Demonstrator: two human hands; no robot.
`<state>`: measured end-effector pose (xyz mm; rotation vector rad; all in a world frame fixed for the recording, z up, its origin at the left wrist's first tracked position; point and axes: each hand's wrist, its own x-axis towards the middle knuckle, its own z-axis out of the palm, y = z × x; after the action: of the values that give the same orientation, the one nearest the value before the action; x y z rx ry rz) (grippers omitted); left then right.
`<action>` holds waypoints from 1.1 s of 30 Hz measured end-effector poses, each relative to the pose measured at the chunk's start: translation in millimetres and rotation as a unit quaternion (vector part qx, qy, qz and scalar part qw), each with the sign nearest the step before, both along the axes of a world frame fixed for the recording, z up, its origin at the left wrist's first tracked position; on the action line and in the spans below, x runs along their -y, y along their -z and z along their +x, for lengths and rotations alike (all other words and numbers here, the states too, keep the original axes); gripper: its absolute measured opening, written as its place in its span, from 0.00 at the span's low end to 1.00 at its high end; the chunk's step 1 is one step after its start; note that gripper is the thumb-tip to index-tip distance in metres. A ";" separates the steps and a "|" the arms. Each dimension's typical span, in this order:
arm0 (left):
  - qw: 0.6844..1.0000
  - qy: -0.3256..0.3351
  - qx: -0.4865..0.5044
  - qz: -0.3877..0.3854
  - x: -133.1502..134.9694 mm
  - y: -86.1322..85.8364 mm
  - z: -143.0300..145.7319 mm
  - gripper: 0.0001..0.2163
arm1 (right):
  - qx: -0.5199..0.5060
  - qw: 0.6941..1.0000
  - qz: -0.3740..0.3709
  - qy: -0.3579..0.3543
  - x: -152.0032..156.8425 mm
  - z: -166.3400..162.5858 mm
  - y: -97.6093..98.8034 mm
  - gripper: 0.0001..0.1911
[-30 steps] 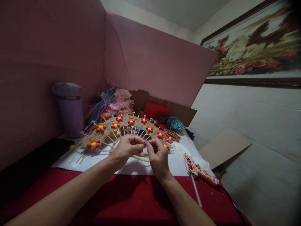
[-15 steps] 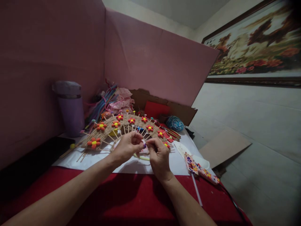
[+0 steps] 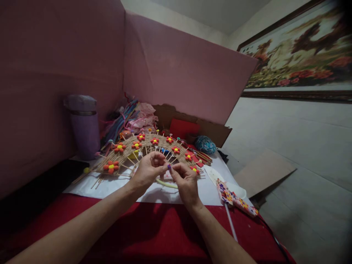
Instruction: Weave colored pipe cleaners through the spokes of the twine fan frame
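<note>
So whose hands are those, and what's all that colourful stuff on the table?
Those are a person's own bare hands, no machine. The camera sits on their head, looking down. The left hand and right hand pinch a tiny purple bit between their fingertips. Behind them, on white paper, lies a woven half-circle with sticks and red-orange flowers. A purple cup stands on the left, a blue yarn ball further back, and a flower-patterned tool, maybe a glue gun, lies on the right.

— Where can we get through?
— Over the bare red bench [image 3: 154, 234] nearest us, and the white sheet [image 3: 82, 190] at left.
— And farther in?
— Woven arc [image 3: 125, 153] ahead, purple bottle [image 3: 84, 128] left, glue gun [image 3: 233, 198] right, pink boards [image 3: 178, 69] behind.
</note>
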<state>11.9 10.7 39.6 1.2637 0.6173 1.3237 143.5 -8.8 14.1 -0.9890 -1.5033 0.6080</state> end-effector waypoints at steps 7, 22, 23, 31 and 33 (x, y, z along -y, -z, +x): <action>0.983 -0.120 -0.092 0.099 2.2 9.1 4.9 0.08 | 0.071 0.997 0.016 0.018 9.6 -3.0 -1.1 0.07; 0.942 -0.160 -0.228 0.185 3.2 12.2 3.5 0.07 | 0.221 0.959 0.120 0.133 9.5 -2.3 -1.6 0.06; 0.947 -0.154 -0.223 0.173 2.4 12.6 3.9 0.07 | 0.225 0.957 0.118 0.139 8.6 -1.6 -0.6 0.06; 0.949 -0.133 -0.229 0.172 -3.8 14.8 0.6 0.07 | 0.241 0.952 0.128 0.137 7.5 1.0 -0.2 0.06; 0.940 -0.138 -0.252 0.184 -3.0 12.4 -0.5 0.07 | 0.243 0.952 0.129 0.131 8.2 0.8 -0.5 0.06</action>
<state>11.4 13.7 27.2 1.9098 0.9633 1.3891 144.3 -17.0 14.6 -1.1570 -1.7809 -0.0354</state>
